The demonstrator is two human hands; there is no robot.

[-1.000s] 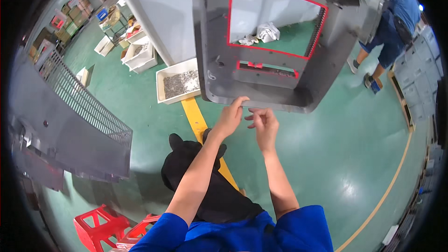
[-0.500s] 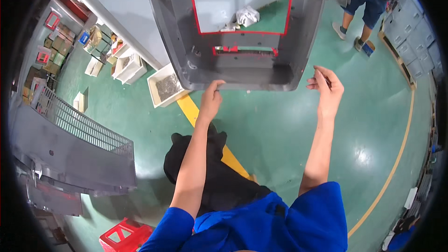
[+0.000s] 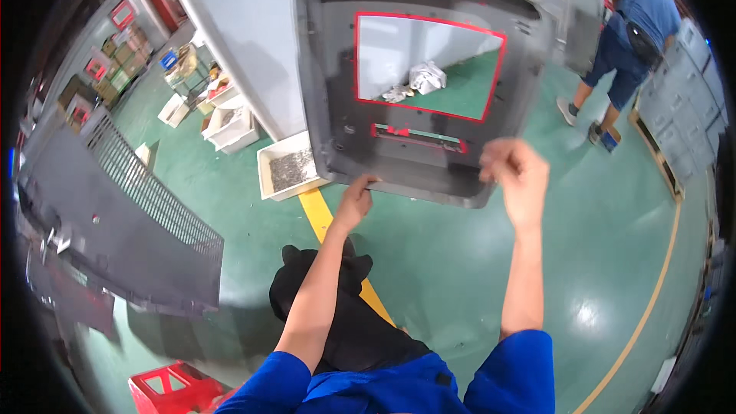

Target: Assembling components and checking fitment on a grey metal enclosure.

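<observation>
A large dark grey panel housing (image 3: 337, 92) with rounded corners and raised sides stands in front of me. Red tape edges its big rectangular window (image 3: 422, 111), and a narrow slot (image 3: 418, 139) below has red bits along it. My left hand (image 3: 355, 205) is closed on the housing's lower edge, left of its middle. Beside the lower right corner, my right hand (image 3: 523, 180) is raised with fingers curled together in a pinch, slightly blurred. Whatever lies between those fingers is too small to make out.
White bins (image 3: 290, 193) of small parts stand at the left, by a pale wall panel (image 3: 234, 38). A slotted grey panel (image 3: 146, 234) and a red stool (image 3: 175, 389) are nearer. Another person (image 3: 640, 23) stands at the far right, by stacked grey crates (image 3: 682, 96).
The view has shifted, so the housing sits lower and shows more of its upper part. My right hand has moved toward its lower right corner; my left hand keeps its hold.
</observation>
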